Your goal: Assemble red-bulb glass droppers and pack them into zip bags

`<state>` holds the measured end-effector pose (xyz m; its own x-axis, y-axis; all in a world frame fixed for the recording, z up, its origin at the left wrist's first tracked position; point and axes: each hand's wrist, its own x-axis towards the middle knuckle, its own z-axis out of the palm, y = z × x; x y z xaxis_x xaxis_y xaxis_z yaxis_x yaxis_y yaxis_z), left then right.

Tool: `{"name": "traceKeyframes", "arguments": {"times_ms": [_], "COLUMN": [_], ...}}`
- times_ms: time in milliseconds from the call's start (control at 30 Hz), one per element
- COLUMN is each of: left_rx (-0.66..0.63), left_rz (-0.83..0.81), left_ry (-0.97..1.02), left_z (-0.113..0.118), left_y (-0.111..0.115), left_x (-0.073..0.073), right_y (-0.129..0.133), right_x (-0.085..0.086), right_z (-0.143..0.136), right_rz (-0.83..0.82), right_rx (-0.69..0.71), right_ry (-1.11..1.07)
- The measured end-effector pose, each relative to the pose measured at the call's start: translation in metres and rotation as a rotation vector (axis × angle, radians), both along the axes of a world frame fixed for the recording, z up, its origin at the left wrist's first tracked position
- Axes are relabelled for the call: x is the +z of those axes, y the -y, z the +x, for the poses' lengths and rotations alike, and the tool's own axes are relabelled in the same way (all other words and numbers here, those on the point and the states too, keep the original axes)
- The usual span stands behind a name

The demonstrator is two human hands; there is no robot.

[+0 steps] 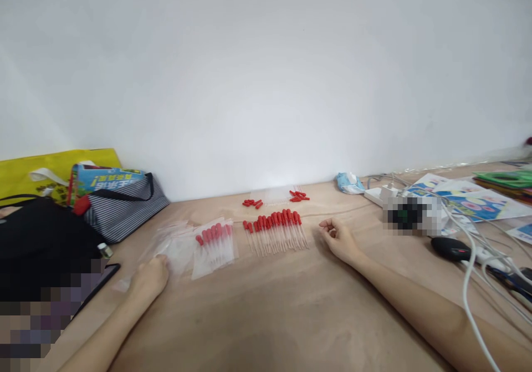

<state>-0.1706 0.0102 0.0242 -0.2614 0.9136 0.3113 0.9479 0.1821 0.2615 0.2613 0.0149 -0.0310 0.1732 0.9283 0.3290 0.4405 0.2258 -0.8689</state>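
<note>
My left hand (150, 276) is closed in a loose fist at the near edge of a pile of clear plastic bags (177, 250). Its fingertips are hidden, so I cannot tell whether it grips a bag. Beside the pile lies a zip bag (198, 268) with several red-bulbed droppers (213, 233) in it. In the middle of the table a row of glass droppers with red rubber bulbs (274, 230) lies side by side. To the right of this row my right hand (338, 241) rests on its side, fingers loosely curled and apart, with nothing visible in them.
Loose red bulbs (299, 196) and more red bulbs (252, 203) lie near the wall, with thin glass tubes between. At left are a striped bag (124, 208), a black bag (45, 239) and a small vial (105, 250). At right are a tissue pack (349, 183), white cables (469, 289) and a black mouse (451, 248).
</note>
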Motion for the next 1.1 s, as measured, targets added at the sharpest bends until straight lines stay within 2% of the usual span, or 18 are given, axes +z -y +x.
{"name": "traceKeyframes", "arguments": {"times_ms": [100, 167, 200, 233, 300, 333, 433, 500, 533, 600, 667, 733, 800, 867, 1000, 1033, 1067, 1100], "left_rx": [0.036, 0.029, 0.025, -0.070, -0.428, -0.621, -1.095, -1.302, -1.357, -1.335, -1.217, -1.115, -1.086, -1.154, -1.457, -1.479, -1.440, -1.342], "left_rz": [-0.045, 0.028, 0.135, 0.250, 0.306, 0.249, 0.078, -0.068, -0.124, -0.166, -0.151, -0.149, -0.185, -0.239, -0.380, -0.367, -0.315, -0.236], "left_ry": [-0.068, -0.101, -0.117, -0.118, -0.098, -0.090, -0.048, -0.001, 0.018, 0.026, 0.007, -0.016, -0.024, -0.015, 0.045, 0.068, 0.092, 0.112], "left_z": [0.002, 0.013, 0.023, 0.035, 0.066, 0.083, 0.134, 0.158, 0.166, 0.174, 0.174, 0.171, 0.168, 0.167, 0.167, 0.167, 0.167, 0.167], "left_y": [0.007, 0.016, 0.022, 0.028, 0.042, 0.048, 0.060, 0.063, 0.064, 0.066, 0.069, 0.075, 0.081, 0.085, 0.086, 0.086, 0.087, 0.088], "left_x": [0.014, 0.021, 0.022, 0.020, 0.009, 0.002, -0.017, -0.018, -0.016, -0.007, -0.001, 0.001, 0.001, 0.004, 0.016, 0.017, 0.015, 0.010], "right_y": [-0.001, -0.001, -0.001, -0.002, -0.005, -0.007, -0.016, -0.025, -0.031, -0.043, -0.057, -0.069, -0.079, -0.084, -0.086, -0.086, -0.085, -0.084], "right_x": [-0.001, -0.001, -0.001, -0.002, -0.002, -0.002, -0.003, -0.003, -0.002, -0.002, -0.002, -0.001, -0.001, -0.001, -0.001, 0.000, 0.000, 0.001], "right_z": [0.001, 0.001, 0.001, 0.001, -0.001, -0.002, -0.008, -0.013, -0.015, -0.020, -0.024, -0.028, -0.031, -0.034, -0.036, -0.037, -0.037, -0.037], "right_rz": [-0.017, -0.022, -0.021, -0.018, -0.011, -0.009, -0.005, -0.005, -0.007, -0.015, -0.027, -0.042, -0.057, -0.069, -0.087, -0.088, -0.086, -0.081], "right_rx": [0.002, -0.001, -0.002, -0.004, -0.004, -0.005, -0.017, -0.030, -0.039, -0.057, -0.069, -0.061, -0.030, 0.012, 0.069, 0.076, 0.084, 0.091], "right_ry": [-0.005, 0.001, 0.011, 0.026, 0.066, 0.085, 0.110, 0.107, 0.105, 0.097, 0.085, 0.070, 0.051, 0.022, -0.079, -0.115, -0.155, -0.198]}}
